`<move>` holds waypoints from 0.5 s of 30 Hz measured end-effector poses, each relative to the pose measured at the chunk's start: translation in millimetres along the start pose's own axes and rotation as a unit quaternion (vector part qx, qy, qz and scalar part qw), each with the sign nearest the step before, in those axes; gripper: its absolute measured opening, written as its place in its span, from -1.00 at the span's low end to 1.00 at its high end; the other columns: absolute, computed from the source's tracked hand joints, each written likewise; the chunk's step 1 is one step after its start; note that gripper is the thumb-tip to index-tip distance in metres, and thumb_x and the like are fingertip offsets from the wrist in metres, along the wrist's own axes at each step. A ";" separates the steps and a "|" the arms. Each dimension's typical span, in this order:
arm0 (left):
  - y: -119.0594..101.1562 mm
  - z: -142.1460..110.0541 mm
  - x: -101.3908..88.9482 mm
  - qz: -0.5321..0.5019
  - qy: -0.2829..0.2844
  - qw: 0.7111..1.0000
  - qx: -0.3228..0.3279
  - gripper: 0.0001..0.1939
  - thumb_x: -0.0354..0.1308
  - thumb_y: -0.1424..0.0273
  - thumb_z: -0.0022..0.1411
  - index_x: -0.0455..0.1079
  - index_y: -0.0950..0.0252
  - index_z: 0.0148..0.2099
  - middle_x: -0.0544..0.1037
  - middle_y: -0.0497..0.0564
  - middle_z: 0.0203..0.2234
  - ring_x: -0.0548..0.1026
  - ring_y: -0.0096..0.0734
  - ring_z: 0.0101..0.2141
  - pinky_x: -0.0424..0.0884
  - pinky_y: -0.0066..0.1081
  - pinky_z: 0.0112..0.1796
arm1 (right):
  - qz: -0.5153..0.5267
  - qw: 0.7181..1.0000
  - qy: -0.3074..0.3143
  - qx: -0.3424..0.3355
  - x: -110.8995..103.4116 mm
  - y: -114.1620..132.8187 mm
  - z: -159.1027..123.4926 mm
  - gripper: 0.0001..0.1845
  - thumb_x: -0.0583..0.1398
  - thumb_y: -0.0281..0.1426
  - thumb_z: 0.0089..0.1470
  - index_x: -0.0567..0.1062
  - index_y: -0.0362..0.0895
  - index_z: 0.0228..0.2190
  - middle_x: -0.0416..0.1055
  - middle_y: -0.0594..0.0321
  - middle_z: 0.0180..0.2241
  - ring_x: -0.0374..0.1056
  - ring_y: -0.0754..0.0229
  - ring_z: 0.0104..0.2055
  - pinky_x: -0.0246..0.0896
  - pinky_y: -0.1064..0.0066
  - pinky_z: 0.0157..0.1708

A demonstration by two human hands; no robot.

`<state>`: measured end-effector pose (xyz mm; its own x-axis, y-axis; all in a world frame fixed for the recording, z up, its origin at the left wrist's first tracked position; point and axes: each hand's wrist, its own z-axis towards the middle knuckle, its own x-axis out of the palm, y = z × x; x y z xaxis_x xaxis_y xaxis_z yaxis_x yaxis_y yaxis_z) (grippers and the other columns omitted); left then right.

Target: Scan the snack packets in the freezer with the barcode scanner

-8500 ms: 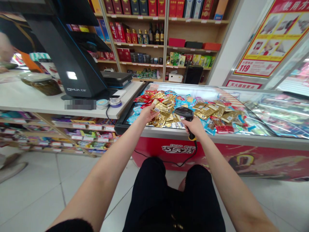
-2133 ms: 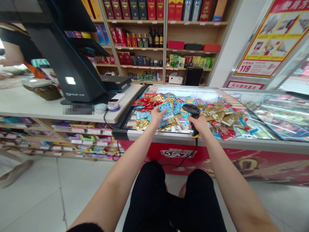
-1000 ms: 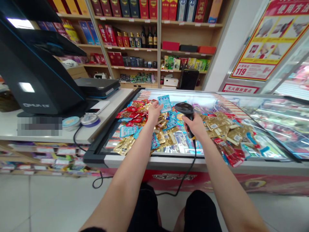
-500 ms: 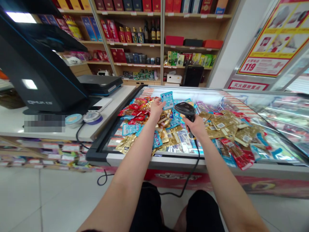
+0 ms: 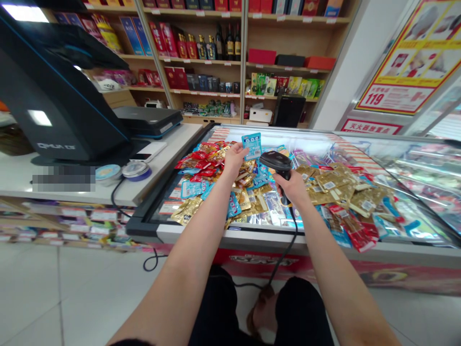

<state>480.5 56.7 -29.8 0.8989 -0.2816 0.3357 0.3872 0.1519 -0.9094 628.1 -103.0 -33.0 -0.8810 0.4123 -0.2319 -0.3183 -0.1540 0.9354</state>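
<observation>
Pinched in my left hand (image 5: 235, 156) is a small blue snack packet (image 5: 252, 146), held upright above the pile. My right hand (image 5: 293, 186) is wrapped round the handle of a black barcode scanner (image 5: 275, 160), whose head points left toward the packet. Scanner and packet are close but apart. Beneath my left hand lie red packets (image 5: 201, 163), gold ones and more blue packets (image 5: 194, 189) on the freezer's glass top. To the right of my right hand, large gold packets (image 5: 336, 182) are heaped, with a red packet (image 5: 355, 227) in front of them.
The chest freezer (image 5: 234, 234) spans the front. A black cable (image 5: 288, 250) hangs from the scanner. On the left counter (image 5: 144, 187) stand a checkout terminal (image 5: 72, 105), a scale (image 5: 147, 117), a phone (image 5: 140, 156) and round tubs (image 5: 137, 170). Shelves with bottles rise behind.
The blue packet in my left hand has shifted slightly right and up, nearer the scanner. My right hand and the scanner have hardly moved. A foot now shows between my knees.
</observation>
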 end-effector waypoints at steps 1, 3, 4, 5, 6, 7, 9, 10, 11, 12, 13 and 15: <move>0.3 0.2 0.1 0.005 -0.002 1.000 -0.001 -0.63 0.49 0.31 -0.03 0.50 0.28 -0.18 0.66 -0.05 -0.42 0.65 -0.30 -0.32 0.55 -0.40 -0.28 | -0.005 1.000 -0.001 0.000 0.0 -1.1 0.3 -0.75 0.26 -0.21 -0.01 0.35 -0.07 -0.53 0.30 0.37 -0.75 0.18 0.27 -0.75 0.14 0.42 -0.68; 0.6 0.6 0.5 0.012 -0.006 1.000 -0.004 -0.65 0.48 0.33 -0.03 0.50 0.29 -0.18 0.66 -0.04 -0.41 0.64 -0.30 -0.31 0.55 -0.40 -0.28 | -0.011 1.000 0.003 0.003 -0.4 -2.7 0.7 -0.75 0.26 -0.21 0.00 0.35 -0.06 -0.53 0.30 0.37 -0.75 0.19 0.27 -0.75 0.15 0.42 -0.68; 0.6 0.7 0.6 0.014 -0.008 1.000 -0.006 -0.65 0.47 0.34 -0.03 0.50 0.29 -0.19 0.66 -0.04 -0.41 0.64 -0.29 -0.30 0.55 -0.39 -0.27 | -0.013 1.000 0.006 0.004 -0.6 -3.0 0.8 -0.75 0.26 -0.21 0.00 0.34 -0.06 -0.53 0.30 0.36 -0.75 0.19 0.26 -0.75 0.15 0.42 -0.67; 0.5 0.9 0.8 0.015 -0.010 1.000 -0.006 -0.66 0.47 0.35 -0.03 0.50 0.30 -0.19 0.66 -0.04 -0.41 0.64 -0.29 -0.29 0.55 -0.38 -0.25 | -0.016 1.000 0.009 0.005 -0.9 -3.1 0.9 -0.75 0.25 -0.21 0.00 0.34 -0.06 -0.54 0.30 0.36 -0.75 0.19 0.26 -0.75 0.15 0.41 -0.67; 0.2 0.9 0.9 0.014 -0.012 1.000 -0.007 -0.67 0.46 0.36 -0.02 0.50 0.30 -0.20 0.66 -0.04 -0.42 0.65 -0.28 -0.28 0.55 -0.37 -0.24 | -0.021 1.000 0.011 0.005 -1.1 -3.0 0.8 -0.74 0.25 -0.21 0.00 0.34 -0.06 -0.55 0.30 0.36 -0.76 0.20 0.26 -0.74 0.15 0.41 -0.67; -0.1 0.8 1.1 0.013 -0.016 1.000 -0.007 -0.68 0.46 0.36 -0.02 0.50 0.30 -0.21 0.66 -0.05 -0.42 0.64 -0.28 -0.27 0.56 -0.36 -0.22 | -0.026 1.000 0.011 0.005 -1.3 -2.6 0.6 -0.74 0.25 -0.21 0.00 0.34 -0.06 -0.56 0.30 0.35 -0.76 0.19 0.26 -0.75 0.16 0.41 -0.66; -0.8 0.6 1.3 0.012 -0.023 1.000 -0.007 -0.70 0.45 0.38 -0.02 0.50 0.30 -0.22 0.65 -0.06 -0.43 0.64 -0.27 -0.26 0.56 -0.34 -0.19 | -0.034 0.999 0.013 0.008 -1.5 -1.3 0.2 -0.74 0.25 -0.21 -0.02 0.33 -0.05 -0.57 0.29 0.35 -0.76 0.18 0.26 -0.75 0.15 0.41 -0.67; -1.0 0.4 1.4 0.011 -0.025 1.000 -0.008 -0.70 0.45 0.38 -0.03 0.50 0.30 -0.22 0.65 -0.06 -0.44 0.65 -0.26 -0.25 0.56 -0.33 -0.18 | -0.035 0.999 0.013 0.011 -1.7 -0.5 0.0 -0.74 0.25 -0.21 -0.03 0.33 -0.05 -0.57 0.29 0.35 -0.77 0.18 0.26 -0.76 0.14 0.40 -0.67; -1.1 0.3 1.5 0.010 -0.026 1.000 -0.007 -0.69 0.45 0.38 -0.03 0.51 0.30 -0.22 0.65 -0.06 -0.44 0.65 -0.25 -0.25 0.56 -0.32 -0.17 | -0.035 0.999 0.013 0.014 -1.9 0.3 -0.2 -0.74 0.25 -0.21 -0.04 0.33 -0.05 -0.57 0.29 0.35 -0.77 0.17 0.26 -0.76 0.14 0.40 -0.67; -1.1 0.2 1.7 0.008 -0.026 1.000 -0.006 -0.69 0.45 0.39 -0.04 0.51 0.30 -0.22 0.65 -0.05 -0.43 0.65 -0.24 -0.24 0.56 -0.31 -0.16 | -0.033 0.999 0.013 0.016 -2.0 1.0 -0.3 -0.74 0.25 -0.21 -0.04 0.33 -0.05 -0.58 0.29 0.34 -0.77 0.17 0.26 -0.76 0.14 0.40 -0.68; -0.8 0.3 1.8 0.006 -0.024 1.000 -0.006 -0.69 0.45 0.39 -0.04 0.51 0.30 -0.22 0.65 -0.05 -0.43 0.65 -0.23 -0.23 0.56 -0.30 -0.16 | -0.029 0.999 0.012 0.018 -2.2 1.6 -0.4 -0.74 0.25 -0.21 -0.05 0.33 -0.05 -0.58 0.29 0.34 -0.77 0.16 0.26 -0.76 0.13 0.40 -0.68; 0.3 0.7 1.9 0.006 -0.019 1.000 -0.004 -0.69 0.45 0.38 -0.04 0.51 0.30 -0.22 0.66 -0.05 -0.43 0.65 -0.22 -0.23 0.56 -0.29 -0.17 | -0.021 0.999 0.014 0.020 -2.6 2.3 -0.6 -0.74 0.24 -0.21 -0.05 0.32 -0.05 -0.59 0.29 0.34 -0.76 0.16 0.26 -0.75 0.13 0.40 -0.69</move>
<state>482.5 56.9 -29.3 0.9106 -0.2436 0.3339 0.3750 0.1468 -0.9154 629.5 -105.0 -30.4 -0.8768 0.3917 -0.2789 -0.3421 -0.1005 0.9343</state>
